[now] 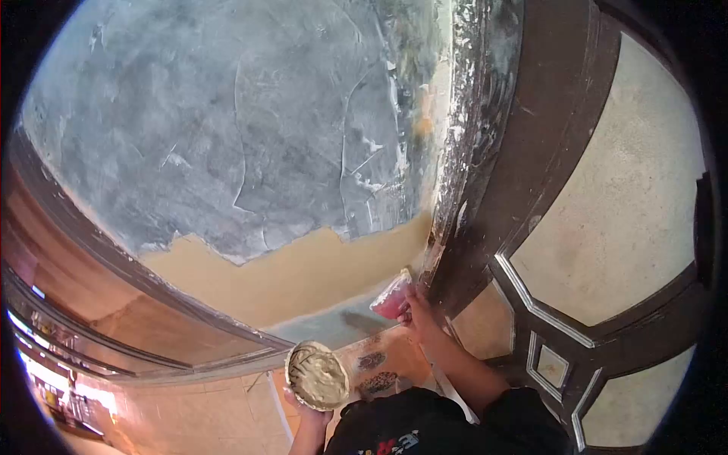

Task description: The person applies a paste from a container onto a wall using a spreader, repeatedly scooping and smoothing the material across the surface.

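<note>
Covering most of the view was the wall (250, 129), grey putty above, bare tan strip below, dark door frame (485, 189) beside it. My left hand (307, 409) cupped a round bowl (317, 374) of pale putty from underneath. My right hand (413, 307) pinched a pink scraper (390, 297), blade touching the wall's lower corner.

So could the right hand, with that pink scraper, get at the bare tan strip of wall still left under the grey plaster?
Probably yes. The right hand already holds the pink scraper against the wall at the tan strip's lower right end, beside the door frame, and nothing stands between them. The strip's far left end may need a longer stretch.
</note>
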`<state>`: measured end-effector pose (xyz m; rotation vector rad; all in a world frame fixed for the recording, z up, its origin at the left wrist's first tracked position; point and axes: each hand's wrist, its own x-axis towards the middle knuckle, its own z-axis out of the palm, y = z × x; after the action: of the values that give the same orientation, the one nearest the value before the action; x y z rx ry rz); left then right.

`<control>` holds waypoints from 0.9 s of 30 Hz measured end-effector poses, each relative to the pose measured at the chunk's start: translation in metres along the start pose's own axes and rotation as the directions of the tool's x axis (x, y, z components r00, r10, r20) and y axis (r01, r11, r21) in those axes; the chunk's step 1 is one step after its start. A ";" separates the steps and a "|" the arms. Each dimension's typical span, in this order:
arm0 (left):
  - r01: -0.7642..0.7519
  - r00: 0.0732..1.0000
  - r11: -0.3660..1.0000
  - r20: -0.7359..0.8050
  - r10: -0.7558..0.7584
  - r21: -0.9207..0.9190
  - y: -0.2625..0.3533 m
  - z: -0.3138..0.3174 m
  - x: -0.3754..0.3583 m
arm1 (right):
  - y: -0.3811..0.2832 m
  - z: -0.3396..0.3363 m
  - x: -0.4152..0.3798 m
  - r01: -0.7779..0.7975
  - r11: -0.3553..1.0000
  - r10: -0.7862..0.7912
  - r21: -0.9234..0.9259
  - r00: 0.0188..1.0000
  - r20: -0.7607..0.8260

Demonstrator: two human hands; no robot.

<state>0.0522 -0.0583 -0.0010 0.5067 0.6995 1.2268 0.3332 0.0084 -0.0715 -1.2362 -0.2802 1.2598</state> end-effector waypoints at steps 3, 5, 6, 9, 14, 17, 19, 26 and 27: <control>0.020 0.995 0.999 -0.097 -0.025 -0.048 0.002 -0.015 -0.001 | 0.002 0.007 0.002 -0.104 0.992 0.108 0.077 0.993 -0.047; 0.002 0.995 0.999 -0.096 -0.005 -0.036 0.003 -0.025 -0.002 | -0.013 0.023 0.000 0.012 0.988 -0.011 0.155 1.000 -0.010; -0.018 0.995 0.999 -0.099 0.015 -0.028 0.004 -0.027 -0.002 | -0.022 0.031 0.001 0.014 0.987 -0.013 0.158 1.000 -0.011; 0.020 0.995 0.999 -0.096 -0.023 -0.030 0.010 -0.024 -0.004 | -0.046 0.055 0.008 0.100 0.973 -0.112 0.206 0.992 0.049; 0.032 0.986 0.999 -0.164 -0.032 -0.002 0.011 -0.034 -0.004 | -0.057 0.067 0.034 0.254 0.964 -0.256 0.082 0.967 0.010; 0.026 0.982 1.000 -0.187 -0.025 0.000 0.014 -0.038 -0.002 | -0.046 0.050 0.043 0.255 0.967 -0.254 0.022 0.966 -0.050; 0.042 0.986 0.999 -0.166 -0.037 0.025 0.016 -0.041 0.000 | -0.029 0.033 0.047 0.151 0.986 -0.160 -0.070 0.976 -0.145; 0.080 0.988 0.995 -0.140 -0.072 0.054 0.018 -0.031 0.013 | -0.044 0.059 0.022 0.360 0.932 -0.363 -0.047 0.926 -0.099; 0.086 0.988 0.995 -0.134 -0.078 0.055 0.017 -0.031 0.016 | -0.052 0.066 0.018 0.447 0.889 -0.454 -0.098 0.889 -0.056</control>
<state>0.0215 -0.0385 -0.0144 0.4455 0.8644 1.1713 0.3199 0.0689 -0.0118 -1.1995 -0.5355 0.8012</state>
